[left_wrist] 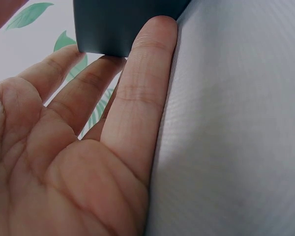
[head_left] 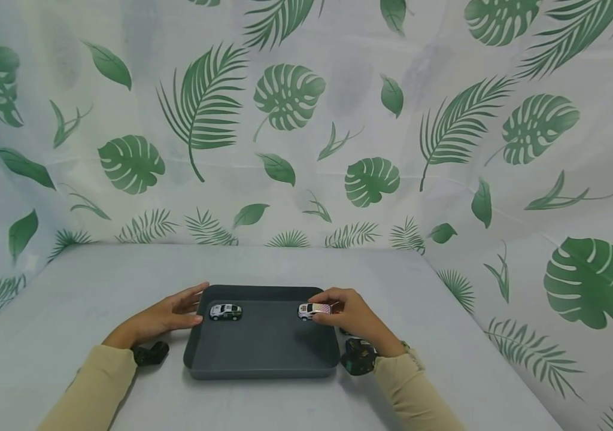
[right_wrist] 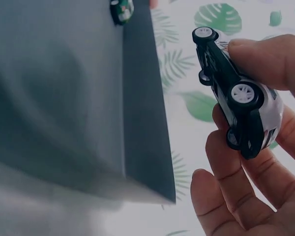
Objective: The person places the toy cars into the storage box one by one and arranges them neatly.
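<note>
the head view looks forward and down from above the table (head_left: 134,269), far enough off to take in the left hand (head_left: 163,314), the right hand (head_left: 360,317), the whole tray (head_left: 260,347) and the cloth (head_left: 333,137) behind. the left wrist view faces along the palm to the fingers at the tray's outer wall, very close, turned so the table stands at right. the right wrist view, also turned, looks closely at the held car's (right_wrist: 258,103) underside and across the tray; it shares both that car and the other car (head_left: 225,312) with the head view.
</note>
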### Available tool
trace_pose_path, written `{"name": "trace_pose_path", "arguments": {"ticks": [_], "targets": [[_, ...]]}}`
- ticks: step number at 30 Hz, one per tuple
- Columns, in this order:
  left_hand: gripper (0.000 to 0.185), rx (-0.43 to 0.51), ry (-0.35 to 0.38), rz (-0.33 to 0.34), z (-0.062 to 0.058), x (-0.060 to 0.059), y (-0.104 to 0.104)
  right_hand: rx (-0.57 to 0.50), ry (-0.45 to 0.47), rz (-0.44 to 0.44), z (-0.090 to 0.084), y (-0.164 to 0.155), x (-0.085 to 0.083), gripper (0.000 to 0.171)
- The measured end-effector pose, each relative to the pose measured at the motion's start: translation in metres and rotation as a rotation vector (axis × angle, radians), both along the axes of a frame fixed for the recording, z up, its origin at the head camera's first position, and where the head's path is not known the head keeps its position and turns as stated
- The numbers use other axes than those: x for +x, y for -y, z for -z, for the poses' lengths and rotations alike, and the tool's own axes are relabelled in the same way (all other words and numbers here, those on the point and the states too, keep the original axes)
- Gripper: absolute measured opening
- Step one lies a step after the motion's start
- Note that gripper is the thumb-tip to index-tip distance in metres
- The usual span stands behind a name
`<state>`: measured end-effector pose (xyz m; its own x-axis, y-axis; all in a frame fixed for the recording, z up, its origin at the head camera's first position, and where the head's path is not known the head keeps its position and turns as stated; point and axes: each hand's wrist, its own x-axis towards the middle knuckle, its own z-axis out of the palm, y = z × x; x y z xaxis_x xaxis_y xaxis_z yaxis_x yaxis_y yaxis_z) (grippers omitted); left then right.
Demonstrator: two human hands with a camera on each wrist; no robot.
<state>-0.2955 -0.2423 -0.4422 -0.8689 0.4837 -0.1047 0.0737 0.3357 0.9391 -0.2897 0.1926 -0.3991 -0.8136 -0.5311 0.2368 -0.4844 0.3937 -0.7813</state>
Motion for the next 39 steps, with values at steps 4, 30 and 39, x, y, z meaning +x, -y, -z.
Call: {"name": "trace_pose_path", "arguments": {"ticks": [4, 30, 39], "targets": [[0.095, -0.002, -0.003, 0.001, -0.001, 0.001, 0.001, -0.004, 0.009, -0.012, -0.002, 0.008, 0.002, 0.031], [0.096, -0.026, 0.0, -0.021, 0.001, -0.001, 0.001, -0.032, 0.048, 0.024, 0.004, 0.059, 0.015, 0.028], [0.097, -0.02, 0.0, -0.019, 0.002, -0.003, 0.001, -0.056, 0.02, 0.021, 0.013, 0.077, 0.016, 0.028]]}}
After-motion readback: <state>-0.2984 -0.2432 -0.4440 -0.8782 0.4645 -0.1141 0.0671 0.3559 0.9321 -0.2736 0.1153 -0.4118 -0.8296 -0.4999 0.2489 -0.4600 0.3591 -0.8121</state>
